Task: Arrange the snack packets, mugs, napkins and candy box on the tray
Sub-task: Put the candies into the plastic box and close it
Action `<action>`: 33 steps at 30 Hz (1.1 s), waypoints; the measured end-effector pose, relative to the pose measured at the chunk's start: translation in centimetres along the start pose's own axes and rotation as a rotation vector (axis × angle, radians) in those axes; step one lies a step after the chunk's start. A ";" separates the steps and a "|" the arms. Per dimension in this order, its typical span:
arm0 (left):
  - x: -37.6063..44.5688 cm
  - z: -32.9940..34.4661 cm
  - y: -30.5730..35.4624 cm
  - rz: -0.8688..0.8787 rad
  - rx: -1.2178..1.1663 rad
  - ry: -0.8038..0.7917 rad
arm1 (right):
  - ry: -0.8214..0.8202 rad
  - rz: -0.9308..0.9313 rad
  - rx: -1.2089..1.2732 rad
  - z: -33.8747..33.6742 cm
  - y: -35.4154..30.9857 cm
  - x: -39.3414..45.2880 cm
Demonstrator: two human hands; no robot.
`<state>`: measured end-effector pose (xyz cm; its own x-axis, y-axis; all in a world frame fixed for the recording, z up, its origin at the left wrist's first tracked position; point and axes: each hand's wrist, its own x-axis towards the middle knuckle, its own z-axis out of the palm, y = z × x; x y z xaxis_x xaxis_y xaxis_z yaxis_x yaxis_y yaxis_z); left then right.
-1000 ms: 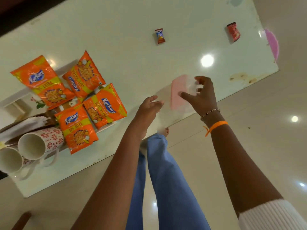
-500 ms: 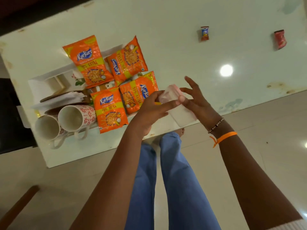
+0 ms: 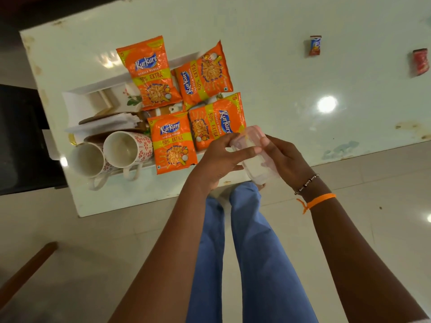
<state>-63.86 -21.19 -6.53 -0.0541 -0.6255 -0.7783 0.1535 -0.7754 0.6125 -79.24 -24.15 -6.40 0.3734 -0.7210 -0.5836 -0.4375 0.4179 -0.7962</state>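
Both of my hands hold a clear plastic candy box (image 3: 256,159) with a pinkish lid over the table's near edge. My left hand (image 3: 219,157) grips its left side and my right hand (image 3: 284,157) its right side. Just left of the box, several orange Kurkure snack packets (image 3: 172,141) lie across the white tray (image 3: 79,99). Two white mugs with a red flower print (image 3: 126,148) lie on their sides at the tray's near left corner. Folded white napkins (image 3: 105,123) rest behind the mugs.
Two small candy wrappers, one blue and red (image 3: 315,45) and one red (image 3: 421,62), lie far right on the white table (image 3: 279,73). A dark cabinet (image 3: 21,136) stands at the left. My legs in blue trousers (image 3: 245,252) stand below the table edge. A wooden bar (image 3: 25,271) crosses the lower left.
My view swung left, so the tray shifted toward the middle. My right hand brought the candy box toward the tray and my left hand took hold of it too.
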 end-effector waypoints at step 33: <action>8.0 5.5 7.3 0.429 0.388 0.189 | 0.290 -0.042 -0.833 -16.2 0.8 19.0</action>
<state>-68.61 -32.36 -7.48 0.1148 -0.8907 -0.4398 -0.2498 -0.4544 0.8550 -85.73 -46.46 -15.56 0.2295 -0.8860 -0.4030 -0.9245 -0.0689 -0.3750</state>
